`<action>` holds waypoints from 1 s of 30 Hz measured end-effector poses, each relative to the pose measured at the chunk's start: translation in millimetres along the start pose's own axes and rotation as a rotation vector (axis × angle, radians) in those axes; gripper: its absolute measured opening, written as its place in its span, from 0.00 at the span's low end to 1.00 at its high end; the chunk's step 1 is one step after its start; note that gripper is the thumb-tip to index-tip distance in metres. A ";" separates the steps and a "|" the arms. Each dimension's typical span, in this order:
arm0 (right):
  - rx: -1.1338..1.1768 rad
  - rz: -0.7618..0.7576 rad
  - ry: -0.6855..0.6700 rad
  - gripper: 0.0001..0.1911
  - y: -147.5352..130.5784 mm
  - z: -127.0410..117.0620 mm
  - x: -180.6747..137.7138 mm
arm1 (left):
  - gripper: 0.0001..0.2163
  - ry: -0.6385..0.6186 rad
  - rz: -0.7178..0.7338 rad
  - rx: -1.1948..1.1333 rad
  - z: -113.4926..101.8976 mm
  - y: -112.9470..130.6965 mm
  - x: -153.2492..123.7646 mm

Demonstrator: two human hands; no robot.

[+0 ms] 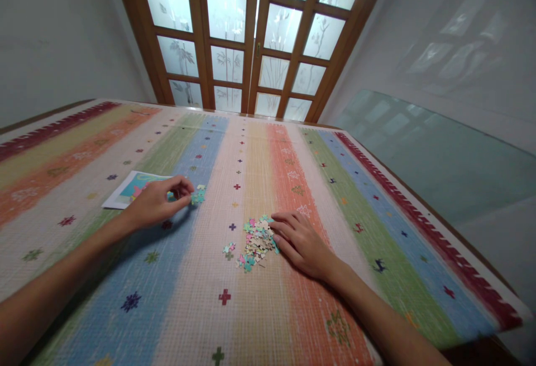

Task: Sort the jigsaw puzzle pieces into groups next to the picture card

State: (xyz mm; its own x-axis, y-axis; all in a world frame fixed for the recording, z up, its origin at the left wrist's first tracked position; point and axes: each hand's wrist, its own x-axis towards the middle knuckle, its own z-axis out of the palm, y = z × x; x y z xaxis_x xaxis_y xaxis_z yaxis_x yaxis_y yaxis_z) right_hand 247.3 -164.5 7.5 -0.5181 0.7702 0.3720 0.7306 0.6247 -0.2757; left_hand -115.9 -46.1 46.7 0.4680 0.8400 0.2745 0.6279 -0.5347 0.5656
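Note:
My left hand [157,200] hangs over the right side of a printed picture card [124,192], its fingers curled in toward the thumb. Its fingertips are beside a few turquoise jigsaw puzzle pieces [200,193]; whether a piece is between them is hidden. My right hand [302,241] lies palm down with fingers stretched out, the fingertips touching the right edge of a heap of small puzzle pieces [258,241]. Pink, turquoise and bare cardboard sides show in the heap. A couple of loose pieces [229,247] lie just left of it.
A striped, patterned tablecloth [209,310] covers the large table. Wooden doors [253,48] with frosted glass panes stand beyond its far edge. At the right, a pale green glossy panel [435,148] runs along the white wall [469,37].

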 end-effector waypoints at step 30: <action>-0.017 0.007 0.005 0.15 -1.7 -0.3 1.6 | 0.21 -0.245 0.589 0.132 74.7 55.4 -39.4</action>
State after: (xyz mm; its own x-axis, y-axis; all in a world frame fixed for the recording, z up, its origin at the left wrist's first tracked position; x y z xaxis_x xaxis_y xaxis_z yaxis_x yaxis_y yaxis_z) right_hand 245.3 -164.4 8.8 -0.5107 0.7738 0.3747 0.7416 0.6170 -0.2634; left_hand -53.1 -115.8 9.2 0.8757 0.3658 0.3153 0.2867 -0.9191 0.2702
